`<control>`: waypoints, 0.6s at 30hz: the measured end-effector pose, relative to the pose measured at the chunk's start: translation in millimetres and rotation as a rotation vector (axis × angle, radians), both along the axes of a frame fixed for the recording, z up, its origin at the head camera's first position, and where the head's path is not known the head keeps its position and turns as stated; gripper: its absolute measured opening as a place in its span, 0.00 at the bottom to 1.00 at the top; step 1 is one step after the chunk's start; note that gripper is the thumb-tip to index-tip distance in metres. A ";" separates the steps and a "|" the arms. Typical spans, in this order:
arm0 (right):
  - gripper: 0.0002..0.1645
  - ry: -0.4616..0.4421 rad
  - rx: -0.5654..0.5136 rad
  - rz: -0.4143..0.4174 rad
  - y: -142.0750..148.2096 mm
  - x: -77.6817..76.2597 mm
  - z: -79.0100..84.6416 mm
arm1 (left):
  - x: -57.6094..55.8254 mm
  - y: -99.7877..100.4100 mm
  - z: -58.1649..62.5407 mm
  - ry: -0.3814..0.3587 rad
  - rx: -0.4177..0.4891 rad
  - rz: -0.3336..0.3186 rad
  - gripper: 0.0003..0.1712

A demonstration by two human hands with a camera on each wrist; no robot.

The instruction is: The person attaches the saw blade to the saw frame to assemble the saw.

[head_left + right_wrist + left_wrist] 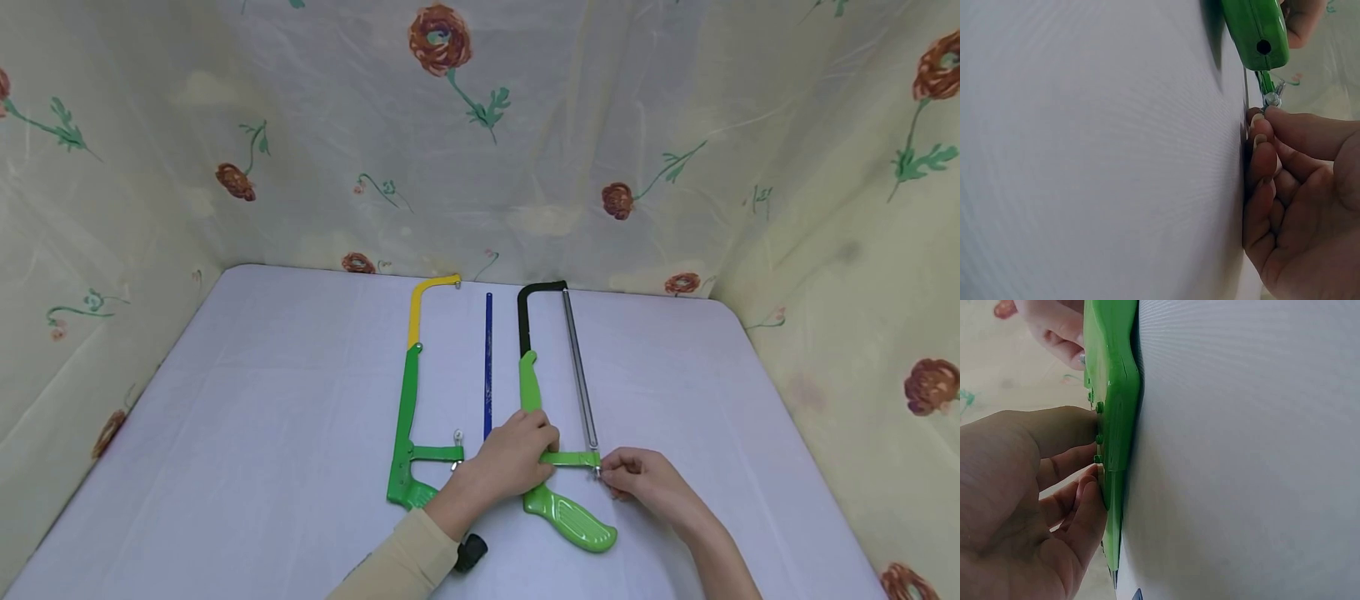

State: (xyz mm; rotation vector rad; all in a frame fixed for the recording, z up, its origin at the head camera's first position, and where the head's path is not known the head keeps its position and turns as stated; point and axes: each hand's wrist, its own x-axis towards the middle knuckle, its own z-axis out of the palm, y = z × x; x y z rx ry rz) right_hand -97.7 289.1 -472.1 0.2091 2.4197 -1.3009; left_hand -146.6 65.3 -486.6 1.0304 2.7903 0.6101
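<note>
A light green hacksaw [572, 518] with a black front arm [523, 321] lies flat on the table, its grey blade [579, 367] running along the right side. My left hand [513, 454] holds its frame where the short crossbar [573, 459] branches off; in the left wrist view the thumb and fingers touch the frame's side [1121, 419]. At the crossbar's outer end, my right hand [651, 485] pinches the small metal wing nut [1272, 99] between thumb and fingertips. The fingertips partly hide it.
A dark green hacksaw [406, 400] with a yellow front arm [415, 312] and no blade lies to the left. Between the saws is a loose blue blade [488, 358], its near end behind my left hand. A black object [471, 552] shows beside my left sleeve.
</note>
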 end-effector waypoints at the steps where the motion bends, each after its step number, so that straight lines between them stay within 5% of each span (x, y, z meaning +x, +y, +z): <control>1: 0.13 0.005 0.003 0.002 -0.4 0.3 -0.2 | 0.0 0.0 -0.3 0.002 0.000 0.000 0.09; 18: 0.11 0.037 0.021 0.002 0.9 1.4 -9.9 | 2.0 -0.6 -5.1 0.021 0.001 -0.006 0.09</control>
